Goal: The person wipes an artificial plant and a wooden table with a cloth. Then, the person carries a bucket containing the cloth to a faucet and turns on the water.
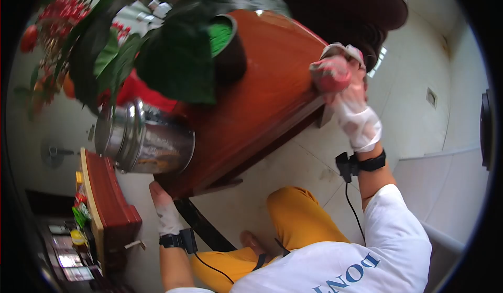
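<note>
My right hand [357, 87], in a thin whitish glove, is closed around a bunched pink-and-white cloth [331, 74]. The cloth is against the right end of a reddish-brown wooden table [272, 67]. My left hand [161, 198], its wrist also covered in thin white material, is at the table's lower left corner. Its fingers are mostly hidden, so their grip does not show. Just above it, a shiny metal canister [157, 141] with a clamped lid rests on the tabletop.
A dark pot [230, 57] with green filling and large leaves [181, 52] stands on the table, near red berry sprays [63, 10]. Dark furniture [346, 4] lies beyond. A red wooden cabinet [107, 188] bearing small items is at left. Cables hang from both wrist straps.
</note>
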The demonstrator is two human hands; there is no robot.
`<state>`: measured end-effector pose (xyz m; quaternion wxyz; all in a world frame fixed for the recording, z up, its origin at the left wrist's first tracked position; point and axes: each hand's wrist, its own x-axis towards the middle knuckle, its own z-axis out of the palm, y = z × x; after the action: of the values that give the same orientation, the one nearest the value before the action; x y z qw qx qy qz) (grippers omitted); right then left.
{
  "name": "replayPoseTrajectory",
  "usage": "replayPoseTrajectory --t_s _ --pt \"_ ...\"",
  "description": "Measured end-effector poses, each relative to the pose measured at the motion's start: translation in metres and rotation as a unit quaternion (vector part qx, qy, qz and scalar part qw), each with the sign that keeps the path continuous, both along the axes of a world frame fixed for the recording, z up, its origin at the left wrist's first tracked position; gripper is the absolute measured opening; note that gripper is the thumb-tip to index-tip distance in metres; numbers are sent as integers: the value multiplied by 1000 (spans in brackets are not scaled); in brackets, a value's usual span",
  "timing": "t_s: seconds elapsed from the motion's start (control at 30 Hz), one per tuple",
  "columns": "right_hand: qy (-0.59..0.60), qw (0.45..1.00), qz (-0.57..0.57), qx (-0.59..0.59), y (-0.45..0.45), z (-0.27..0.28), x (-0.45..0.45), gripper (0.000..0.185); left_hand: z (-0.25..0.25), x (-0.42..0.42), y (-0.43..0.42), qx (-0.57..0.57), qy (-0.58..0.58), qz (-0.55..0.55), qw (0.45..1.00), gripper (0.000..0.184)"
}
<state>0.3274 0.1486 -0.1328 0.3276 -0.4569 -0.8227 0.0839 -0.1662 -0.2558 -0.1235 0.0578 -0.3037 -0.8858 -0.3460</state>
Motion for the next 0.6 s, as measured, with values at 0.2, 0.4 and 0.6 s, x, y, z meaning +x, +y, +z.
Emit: replayPoseTrajectory --t_s 0.2,0.4,0.6 --pt "-69 946 165 269 26 78 12 44 24 69 27 37 2 97 995 55" --pt "-177 947 214 164 55 120 -15 42 37 97 40 367 -162 104 910 35" --pt "121 912 187 -345 23 132 -36 43 62 91 36 347 -199 154 903 31"
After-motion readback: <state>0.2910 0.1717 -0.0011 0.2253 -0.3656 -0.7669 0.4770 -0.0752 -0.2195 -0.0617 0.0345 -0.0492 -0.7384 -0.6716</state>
